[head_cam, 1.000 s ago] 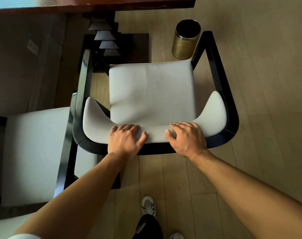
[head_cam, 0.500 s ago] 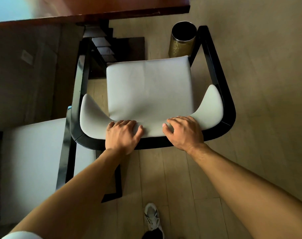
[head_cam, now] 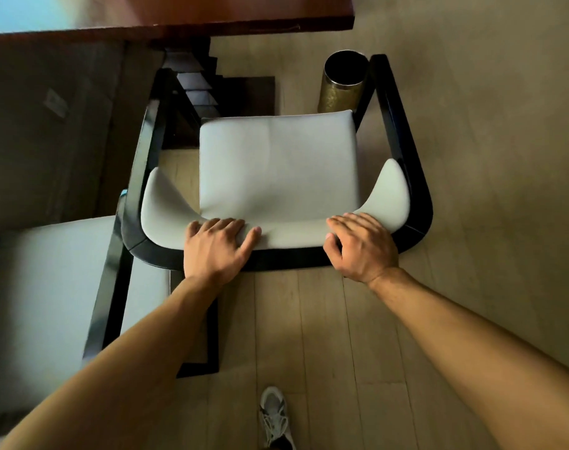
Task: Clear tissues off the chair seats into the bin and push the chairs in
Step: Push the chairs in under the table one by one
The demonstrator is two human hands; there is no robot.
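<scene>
A black-framed chair (head_cam: 403, 131) with a pale grey seat cushion (head_cam: 276, 164) stands in front of me, facing the wooden table (head_cam: 231, 17). No tissue shows on the seat. My left hand (head_cam: 211, 248) lies flat over the top of the curved backrest (head_cam: 289, 237), fingers spread. My right hand (head_cam: 361, 246) grips the same backrest further right, fingers curled over its padded edge. A round brass-coloured bin (head_cam: 341, 82) with a dark inside stands on the floor by the chair's front right corner.
A second chair (head_cam: 49, 303) with a pale seat stands close at the left, its black frame beside this chair. The table's dark stepped base (head_cam: 195, 89) sits under the tabletop ahead. Wooden floor lies to the right; my shoe (head_cam: 273, 417) is below.
The chair has slid a little forward toward the table, closing in on the bin. My hands have stayed on the backrest, the right one shifting slightly rightward.
</scene>
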